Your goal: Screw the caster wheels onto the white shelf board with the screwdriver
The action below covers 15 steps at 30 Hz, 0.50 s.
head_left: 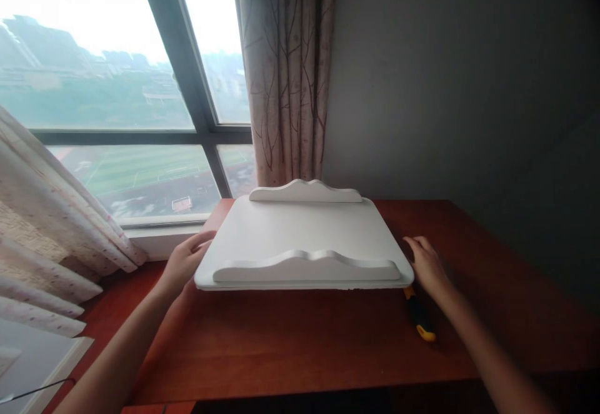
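A white rectangular board [300, 226] with rounded corners sits in front of me, above the reddish-brown table. Two wavy-topped rails stand up from it, the front rail [307, 268] and the back rail [305, 192]. At its left edge, my left hand [186, 261] is closed, with fingertips partly hidden behind the edge. My right hand [426, 266] curls in at the right edge; the board's corner hides some of its fingers. What supports the board from below is out of sight. Near my right hand lies a black-and-yellow utility knife [419, 318], its upper end partly covered by the board.
The wooden table [290, 345] reaches to a grey wall [445, 89]. A large window [117, 170] is at the left, with a patterned curtain [288, 76] behind the board and another curtain [42, 226] at far left. A dark cable [40, 389] shows at lower left.
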### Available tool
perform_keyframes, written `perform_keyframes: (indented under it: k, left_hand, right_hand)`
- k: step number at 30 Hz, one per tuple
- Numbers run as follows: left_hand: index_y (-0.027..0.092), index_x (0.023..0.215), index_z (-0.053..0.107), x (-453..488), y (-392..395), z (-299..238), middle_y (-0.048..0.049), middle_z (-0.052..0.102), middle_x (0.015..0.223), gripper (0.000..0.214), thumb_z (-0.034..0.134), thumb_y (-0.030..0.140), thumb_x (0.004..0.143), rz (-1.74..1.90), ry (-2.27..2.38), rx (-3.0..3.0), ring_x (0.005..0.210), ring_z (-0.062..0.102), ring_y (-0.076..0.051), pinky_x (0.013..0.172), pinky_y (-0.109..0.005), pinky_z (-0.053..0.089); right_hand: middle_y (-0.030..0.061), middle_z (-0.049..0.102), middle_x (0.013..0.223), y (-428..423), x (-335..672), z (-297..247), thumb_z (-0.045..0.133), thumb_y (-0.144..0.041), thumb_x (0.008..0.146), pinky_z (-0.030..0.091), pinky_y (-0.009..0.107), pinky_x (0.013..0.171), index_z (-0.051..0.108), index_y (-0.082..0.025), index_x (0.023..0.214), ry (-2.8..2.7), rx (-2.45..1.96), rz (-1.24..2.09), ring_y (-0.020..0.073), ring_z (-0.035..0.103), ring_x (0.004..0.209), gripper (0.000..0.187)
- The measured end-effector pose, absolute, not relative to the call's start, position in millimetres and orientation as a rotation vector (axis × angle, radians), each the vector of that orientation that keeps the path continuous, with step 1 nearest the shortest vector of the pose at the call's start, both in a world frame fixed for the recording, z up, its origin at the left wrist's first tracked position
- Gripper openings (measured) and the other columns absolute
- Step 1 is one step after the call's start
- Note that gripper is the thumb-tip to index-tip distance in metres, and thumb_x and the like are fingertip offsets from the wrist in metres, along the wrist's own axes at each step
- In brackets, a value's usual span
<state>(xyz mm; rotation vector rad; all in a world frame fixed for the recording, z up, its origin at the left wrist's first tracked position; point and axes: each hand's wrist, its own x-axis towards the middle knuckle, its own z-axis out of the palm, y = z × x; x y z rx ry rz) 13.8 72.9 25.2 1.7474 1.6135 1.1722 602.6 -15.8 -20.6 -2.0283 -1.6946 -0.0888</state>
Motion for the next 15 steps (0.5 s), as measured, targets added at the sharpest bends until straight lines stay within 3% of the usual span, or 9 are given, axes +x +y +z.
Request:
perform_keyframes:
  k: [6, 9, 13, 15]
  left_hand:
    - [0.013, 0.118, 0.073, 34, 45, 36, -0.0121, 0.078, 0.108, 0.073, 0.085, 0.058, 0.062, 1.222, 1.482, 1.178, 0.094, 0.072, -0.027, 0.067, -0.025, 0.057]
    - [0.014, 0.12, 0.074, 41, 40, 34, -0.0095, 0.079, 0.105, 0.071, 0.087, 0.052, 0.062, 1.25, 1.451, 1.112, 0.092, 0.072, -0.024, 0.067, -0.023, 0.056]
    - [0.015, 0.12, 0.075, 39, 42, 28, -0.0078, 0.079, 0.103, 0.067, 0.088, 0.047, 0.062, 1.296, 1.448, 1.07, 0.09, 0.07, -0.023, 0.067, -0.022, 0.054]
    - [0.014, 0.123, 0.073, 37, 42, 25, -0.0086, 0.079, 0.103, 0.069, 0.086, 0.049, 0.065, 1.286, 1.436, 1.077, 0.09, 0.07, -0.023, 0.066, -0.023, 0.054]
  right_hand:
    - [0.013, 0.07, 0.115, -68, 594, -30, 0.053, -0.035, 0.088, 0.05, 0.037, 0.084, 0.067, -0.019, 0.12, -1.696, -2.22, 0.191, 0.0307, 0.068, 0.104, 0.039]
    - [0.0119, 0.074, 0.106, -75, 587, -29, 0.05, -0.043, 0.089, 0.048, 0.035, 0.079, 0.07, -0.021, 0.109, -1.7, -2.217, 0.321, 0.0312, 0.07, 0.102, 0.036]
    - [0.0084, 0.075, 0.087, -77, 592, -24, 0.051, -0.047, 0.087, 0.044, 0.032, 0.065, 0.072, -0.023, 0.089, -1.657, -2.252, 0.429, 0.0285, 0.072, 0.084, 0.032]
    - [0.0072, 0.075, 0.083, -76, 604, -21, 0.05, -0.046, 0.086, 0.044, 0.032, 0.063, 0.074, -0.023, 0.088, -1.618, -2.255, 0.369, 0.0266, 0.071, 0.078, 0.033]
